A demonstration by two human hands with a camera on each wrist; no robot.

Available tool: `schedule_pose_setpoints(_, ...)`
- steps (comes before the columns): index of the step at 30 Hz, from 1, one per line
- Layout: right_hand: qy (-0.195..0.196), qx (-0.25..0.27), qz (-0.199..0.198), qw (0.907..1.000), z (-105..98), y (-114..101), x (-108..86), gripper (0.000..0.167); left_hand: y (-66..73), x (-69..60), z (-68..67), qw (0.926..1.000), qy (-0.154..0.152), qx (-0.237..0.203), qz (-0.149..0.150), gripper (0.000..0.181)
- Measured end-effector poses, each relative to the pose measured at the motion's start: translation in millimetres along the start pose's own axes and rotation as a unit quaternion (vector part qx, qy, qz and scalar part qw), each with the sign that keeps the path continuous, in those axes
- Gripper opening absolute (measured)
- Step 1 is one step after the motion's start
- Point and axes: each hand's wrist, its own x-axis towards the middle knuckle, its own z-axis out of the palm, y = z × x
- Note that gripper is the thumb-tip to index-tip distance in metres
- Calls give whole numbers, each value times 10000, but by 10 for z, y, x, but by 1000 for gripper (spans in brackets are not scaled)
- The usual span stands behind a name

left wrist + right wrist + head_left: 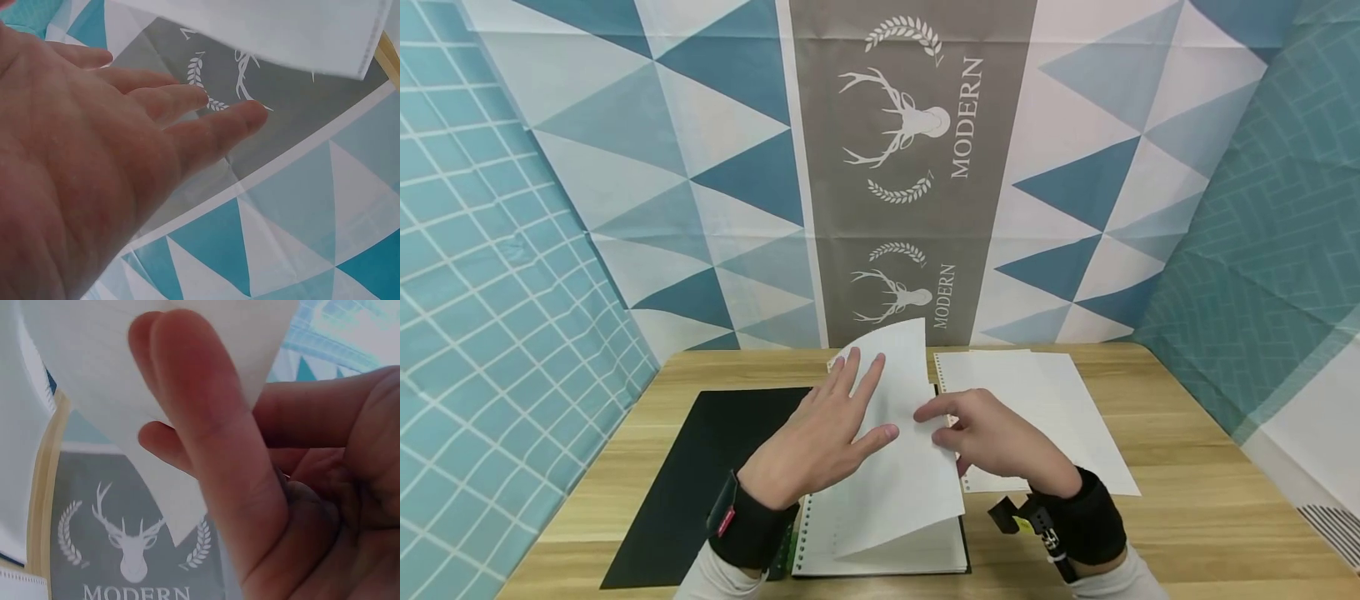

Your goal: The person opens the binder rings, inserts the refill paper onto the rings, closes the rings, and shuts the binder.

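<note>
A ring-bound notebook (880, 560) lies in front of me, its black cover (700, 467) spread out to the left. One white page (895, 467) is lifted off the stack and curves upward. My left hand (823, 433) hovers over that page with fingers spread and straight; in the left wrist view the paper (312, 31) hangs apart from its fingers. At the page's right edge, my right hand (1000, 437) has loosely bent fingers. Its thumb and fingers overlap the page in front, in both the head view and the right wrist view; contact is unclear.
Loose white sheets (1037, 383) with punched holes lie to the right of the notebook. Everything rests on a wooden table (1195, 467). A patterned backdrop (910, 208) with deer prints stands behind the table's far edge, and tile-pattern sheets (490, 275) flank it.
</note>
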Motion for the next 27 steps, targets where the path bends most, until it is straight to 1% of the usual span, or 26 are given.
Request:
schedule_pose_setpoints(4,53,336,-112,9994,-16,-7,-16,33,3,4,-4,10000,3,-47,-47,87)
schedule_pose_setpoints(9,14,588,-58,9983,25,-35,-8,33,5,8,4,9999,-36,-105,-74,88)
schedule_pose_setpoints(13,-72,671,8,9977,66,-58,1,35,3,3,11,9999,-35,-123,-21,87)
schedule_pose_setpoints(20,9,811,-152,9966,128,-72,17,37,-7,1,6,10000,-13,-73,-5,87)
schedule_pose_setpoints(24,-144,920,-245,9954,178,-90,34,38,-9,4,6,10000,0,-79,38,87)
schedule_pose_setpoints(27,-356,931,-254,9947,217,-104,47,39,-9,8,15,10000,-10,-82,54,87)
